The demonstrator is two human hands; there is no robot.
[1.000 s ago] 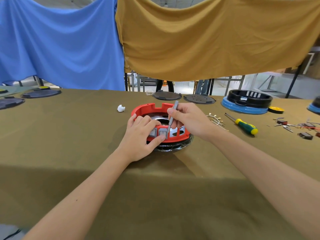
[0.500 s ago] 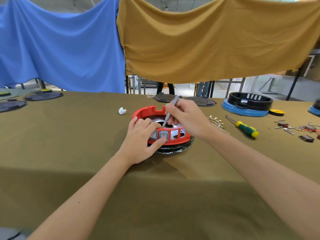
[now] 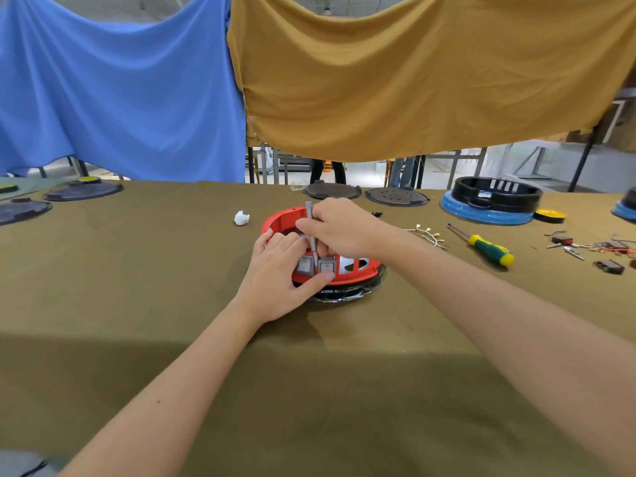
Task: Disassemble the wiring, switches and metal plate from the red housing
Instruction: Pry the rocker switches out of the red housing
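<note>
The round red housing point(image 3: 358, 271) sits on a black base in the middle of the table. Two grey switches point(image 3: 326, 267) are set in its near wall. My left hand point(image 3: 279, 270) grips the housing's near rim, thumb under the switches and fingers curled over the top. My right hand point(image 3: 339, 228) pinches a thin grey tool point(image 3: 311, 235), held nearly upright with its tip down between the two switches. The inside of the housing is mostly hidden behind my hands.
A green and yellow screwdriver point(image 3: 488, 247) and loose wire terminals point(image 3: 428, 235) lie to the right. Further right are small switches and wires point(image 3: 585, 249). A white scrap point(image 3: 241, 217) lies to the left. Black discs point(image 3: 332, 190) and a black and blue housing point(image 3: 492, 201) stand at the back.
My right hand has swung the grey tool from a slant inside the housing to nearly upright, its tip now down at the switches. My left hand has stayed on the rim.
</note>
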